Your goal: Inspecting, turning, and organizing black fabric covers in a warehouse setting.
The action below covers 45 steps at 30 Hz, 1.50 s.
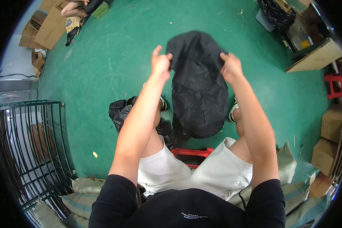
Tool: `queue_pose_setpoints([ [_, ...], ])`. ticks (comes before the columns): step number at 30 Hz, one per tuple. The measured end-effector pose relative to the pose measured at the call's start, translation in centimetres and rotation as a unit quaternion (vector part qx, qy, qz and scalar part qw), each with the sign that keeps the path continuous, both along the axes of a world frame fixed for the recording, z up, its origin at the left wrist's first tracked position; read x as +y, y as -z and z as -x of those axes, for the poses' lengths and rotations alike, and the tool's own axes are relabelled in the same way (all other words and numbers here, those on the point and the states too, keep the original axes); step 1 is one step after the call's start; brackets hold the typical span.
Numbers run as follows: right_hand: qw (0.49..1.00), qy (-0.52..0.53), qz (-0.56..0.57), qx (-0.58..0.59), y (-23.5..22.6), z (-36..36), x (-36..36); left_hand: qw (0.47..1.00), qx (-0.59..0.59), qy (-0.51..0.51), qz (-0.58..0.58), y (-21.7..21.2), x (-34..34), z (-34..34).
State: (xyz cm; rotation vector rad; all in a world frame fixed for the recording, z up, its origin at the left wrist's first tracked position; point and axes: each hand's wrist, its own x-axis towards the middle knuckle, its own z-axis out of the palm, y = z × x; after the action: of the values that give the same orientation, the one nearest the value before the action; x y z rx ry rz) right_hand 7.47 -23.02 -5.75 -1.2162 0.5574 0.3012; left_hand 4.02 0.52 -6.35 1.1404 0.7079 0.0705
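Note:
Both my arms reach forward, holding up a black fabric cover with a rounded lower end and creased sides. Its upper part is blurred by motion. My left hand pinches the upper left edge between thumb and fingers. At the upper right edge, my right hand grips the cloth the same way. The cover hangs between my knees, above the floor. Crumpled black plastic lies beside my left leg, and part of it is hidden behind my forearm and knee.
A red stool shows between my thighs. Green metal bars stand at the left. Stuffed sacks lie around me. Cardboard boxes and another red stool are at the right. Another person's leg shows at the far left.

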Motion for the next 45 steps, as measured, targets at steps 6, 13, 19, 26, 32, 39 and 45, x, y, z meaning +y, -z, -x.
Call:
queue_pose_setpoints([
  [6,0.972,-0.065,0.196,0.111,12.4,5.3,-0.3,0.985,0.115,0.09,-0.092,8.4,0.0,3.9],
  [13,0.94,-0.115,0.294,0.127,16.5,6.8,-6.8,0.957,0.167,0.162,-0.171,10.8,-1.1,8.6],
  [19,0.99,-0.027,0.13,0.052,12.3,3.4,-4.6,0.995,-0.021,0.047,-0.089,11.8,-1.2,5.6],
  [26,0.974,0.014,-0.225,-0.032,4.1,-11.0,-1.9,0.982,-0.039,0.04,0.181,3.8,4.4,-11.2],
  [32,0.979,0.023,-0.183,-0.088,-3.1,-16.5,-1.8,0.955,-0.094,0.045,0.276,-4.0,5.1,-17.7],
  [39,0.989,0.09,-0.102,-0.051,3.4,-9.1,-3.9,0.979,-0.127,0.023,0.16,-0.9,0.3,-8.6],
  [45,0.983,0.03,0.051,0.175,17.6,7.7,-6.3,0.998,0.038,-0.043,0.001,13.2,-1.2,7.9],
])
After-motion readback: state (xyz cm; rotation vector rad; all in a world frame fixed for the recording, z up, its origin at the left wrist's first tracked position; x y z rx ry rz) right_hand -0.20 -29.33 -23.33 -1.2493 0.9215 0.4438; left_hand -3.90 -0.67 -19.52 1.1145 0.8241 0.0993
